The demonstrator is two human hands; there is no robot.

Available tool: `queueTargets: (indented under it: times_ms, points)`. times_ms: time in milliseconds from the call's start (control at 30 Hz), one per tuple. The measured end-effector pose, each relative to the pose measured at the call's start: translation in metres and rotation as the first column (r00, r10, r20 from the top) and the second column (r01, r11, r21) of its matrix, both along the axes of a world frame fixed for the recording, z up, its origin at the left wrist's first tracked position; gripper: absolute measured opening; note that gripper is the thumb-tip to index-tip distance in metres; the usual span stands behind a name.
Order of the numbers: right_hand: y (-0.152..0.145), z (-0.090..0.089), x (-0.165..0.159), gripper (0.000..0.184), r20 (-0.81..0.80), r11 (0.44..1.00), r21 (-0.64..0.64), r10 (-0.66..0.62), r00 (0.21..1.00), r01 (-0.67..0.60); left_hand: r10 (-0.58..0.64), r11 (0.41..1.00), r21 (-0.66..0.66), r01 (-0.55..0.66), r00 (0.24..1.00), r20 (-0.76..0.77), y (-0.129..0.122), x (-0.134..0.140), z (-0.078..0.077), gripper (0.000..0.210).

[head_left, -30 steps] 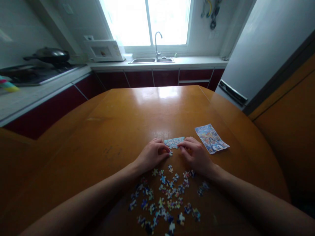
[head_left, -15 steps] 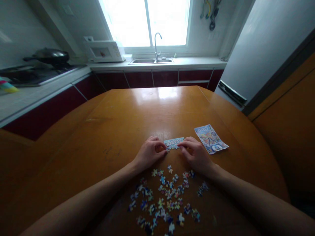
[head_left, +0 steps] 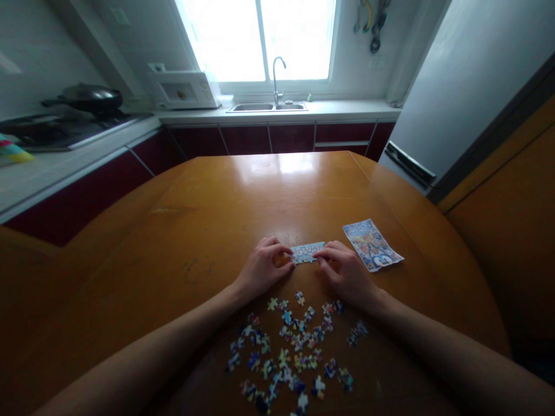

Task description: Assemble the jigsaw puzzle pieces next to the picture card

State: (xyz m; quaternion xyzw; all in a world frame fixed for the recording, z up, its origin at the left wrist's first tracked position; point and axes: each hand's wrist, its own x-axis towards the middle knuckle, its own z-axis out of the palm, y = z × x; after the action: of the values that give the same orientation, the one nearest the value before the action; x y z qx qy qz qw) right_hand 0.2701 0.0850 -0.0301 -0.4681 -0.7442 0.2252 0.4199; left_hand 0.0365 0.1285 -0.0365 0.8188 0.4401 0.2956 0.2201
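Observation:
A joined section of a jigsaw puzzle point(head_left: 307, 252), pale blue with lettering, lies flat on the wooden table point(head_left: 243, 202). At its left end, my left hand point(head_left: 267, 264) has thumb and fingertips around the edge, with a gap between thumb and forefinger. My right hand point(head_left: 342, 267) is closed in a pinch at the section's right end, its fingertips covering part of that edge. Nearer to me, between my forearms, many loose puzzle pieces point(head_left: 299, 341) are scattered in mixed colours.
Right of my right hand lies a creased picture sheet point(head_left: 373, 245) with colourful characters. Beyond the table stand a counter with a sink point(head_left: 254, 107), a white microwave point(head_left: 184, 91) and a stove with a dark pan point(head_left: 89, 98). A refrigerator point(head_left: 468, 75) stands at the right.
My left fingers have risen and spread slightly at the section's left end. My right hand and the loose pieces look the same.

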Motion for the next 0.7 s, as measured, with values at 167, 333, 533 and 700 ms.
queueTargets:
  times_ms: [167,333,533,700]
  points:
    - [0.0002,0.0001,0.0000,0.018,0.009,1.000,-0.008,0.004,1.000,-0.004,-0.003,1.000,0.015,0.002,1.000,0.019,-0.0009,0.0011,0.0017,0.011]
    - [0.0007,-0.0003,0.0001,0.018,0.010,1.000,-0.008,0.007,1.000,-0.007,-0.005,1.000,0.027,0.004,0.999,0.036,-0.0015,0.0007,0.0025,0.007]
    - [0.0007,-0.0002,0.0001,0.017,0.015,1.000,-0.007,0.006,1.000,-0.005,-0.035,0.999,0.028,0.035,0.999,0.015,-0.0020,0.0013,0.0017,0.009]
    - [0.0010,0.0003,0.0003,0.018,0.021,1.000,-0.010,0.015,1.000,-0.015,-0.045,0.998,0.033,0.045,0.999,0.015,-0.0008,0.0009,0.0004,0.009]
